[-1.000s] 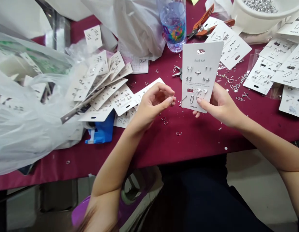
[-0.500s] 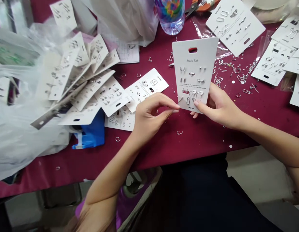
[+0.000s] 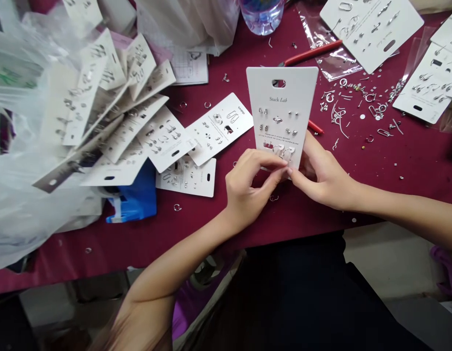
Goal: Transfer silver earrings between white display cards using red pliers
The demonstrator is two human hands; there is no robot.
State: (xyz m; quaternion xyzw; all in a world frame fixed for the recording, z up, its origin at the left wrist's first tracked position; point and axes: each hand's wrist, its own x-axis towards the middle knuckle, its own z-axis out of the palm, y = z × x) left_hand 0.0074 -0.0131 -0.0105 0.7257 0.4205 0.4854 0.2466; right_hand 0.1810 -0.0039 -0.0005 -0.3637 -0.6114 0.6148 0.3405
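A white earring card (image 3: 279, 109) printed "Stack Lab" stands almost upright above the table, with rows of small silver earrings on its front. My right hand (image 3: 328, 183) holds its lower right side, thumb in front and fingers behind. At the card's bottom edge, my left hand (image 3: 249, 183) is closed in a pinch, its thumb and forefinger over the lowest earrings. Whatever lies between those fingertips is too small to make out. The left fingertips touch or nearly touch the right thumb.
Several filled earring cards (image 3: 220, 129) overlap at left beside a plastic bag (image 3: 24, 209) and a blue plastic object (image 3: 138, 200). Loose metal bits (image 3: 372, 105) litter the right side of the maroon tabletop (image 3: 196, 229). A red-handled tool (image 3: 313, 52) lies behind the card; a bottle (image 3: 262, 19) stands beyond.
My left hand has moved right, its pinched fingertips now over the card's bottom edge. The card has shifted slightly left in my right hand. The view has shifted, revealing the red-handled tool.
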